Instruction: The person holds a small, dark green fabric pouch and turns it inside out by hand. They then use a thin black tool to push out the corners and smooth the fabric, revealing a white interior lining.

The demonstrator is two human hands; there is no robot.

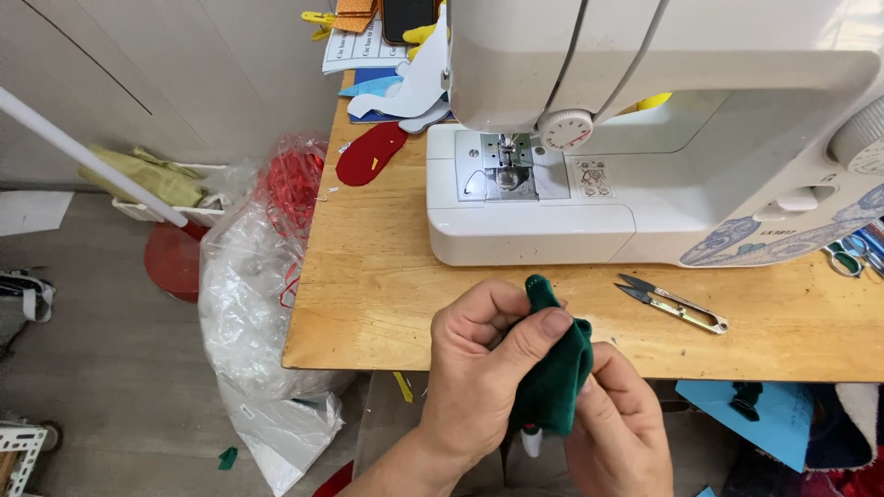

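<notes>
Both hands, left hand (pixel 483 354) and right hand (pixel 612 419), pinch tight on a small dark green felt piece (pixel 555 368). Little metal thread snips (pixel 672 303) lie just past them on the wooden desk (pixel 368 294).

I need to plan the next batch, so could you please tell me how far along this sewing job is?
Done: a cut red felt shape lies beside the sewing machine. In hand: left hand and right hand both pinch a small dark green fabric piece. Left: nothing lies under the needle, and the thread snips lie unused.

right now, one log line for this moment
left hand: holds green felt piece | right hand: pinches it | snips: on table
</notes>
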